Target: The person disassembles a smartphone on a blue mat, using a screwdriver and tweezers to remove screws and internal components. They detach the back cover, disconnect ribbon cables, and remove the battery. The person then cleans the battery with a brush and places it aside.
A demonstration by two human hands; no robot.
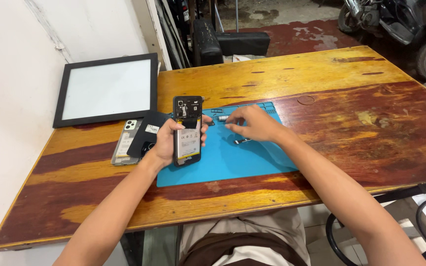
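1. The left hand (pixel 166 143) grips an opened phone (pixel 187 130) by its long edges, back cover off, held upright over the left part of the blue mat (pixel 252 165).
2. The right hand (pixel 252 123) hovers with loosely curled fingers over the mat's far side, touching a small metal part (pixel 223 118); it clasps nothing.
3. The phone's long axis runs away from the person, camera end farthest.
4. Risk: a one-handed edge grip could slip, dropping the exposed phone onto the mat or counter (pixel 321 79).

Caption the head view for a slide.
Left hand holds an opened phone upright; right hand rests on blue mat.
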